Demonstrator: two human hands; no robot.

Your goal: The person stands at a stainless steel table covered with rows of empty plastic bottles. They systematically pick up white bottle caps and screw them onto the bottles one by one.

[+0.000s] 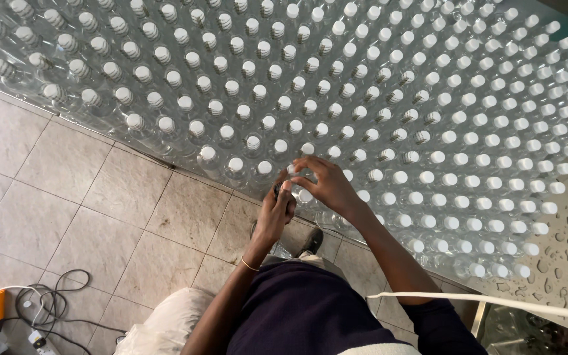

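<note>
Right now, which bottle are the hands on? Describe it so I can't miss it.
Find the big block of capped clear bottles standing on the tiled floor. At its near edge, the left hand and right hand meet over one bottle, the only one under fingers.

You've only got one view here, the head cam, looking almost straight down past your own chest. It faces forward over the packed field of capped bottles [376,98], which runs off the top and right edges, with tiled floor [47,197] at left. Pretty close in; no second view overlaps it.
</note>
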